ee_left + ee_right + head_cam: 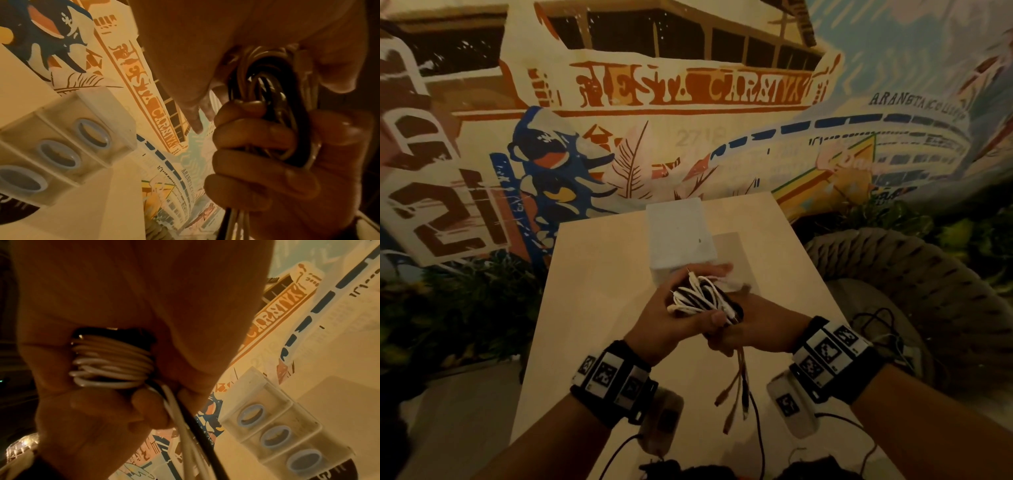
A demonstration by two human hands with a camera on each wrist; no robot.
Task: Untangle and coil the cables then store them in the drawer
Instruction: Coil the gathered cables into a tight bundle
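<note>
A bundle of white and black cables [700, 297] is held above the table, wound into rough loops. My left hand [664, 322] grips it from the left, with the thumb across the loops. My right hand [753, 329] grips it from the right and below. Loose cable ends [736, 387] with orange-looking plugs hang down from the hands. The right wrist view shows stacked white cable loops [111, 360] between palm and fingers. In the left wrist view curled fingers [246, 146] close round dark cable loops [277, 113]. A small white drawer unit [678, 233] stands just beyond the hands.
The drawer unit [275, 434] has three drawers with blue ring handles [55, 154], all closed. The pale table [599, 308] is narrow, its edges close on both sides. A woven chair [911, 291] with a thin black cable [876, 318] stands at the right. A painted wall is behind.
</note>
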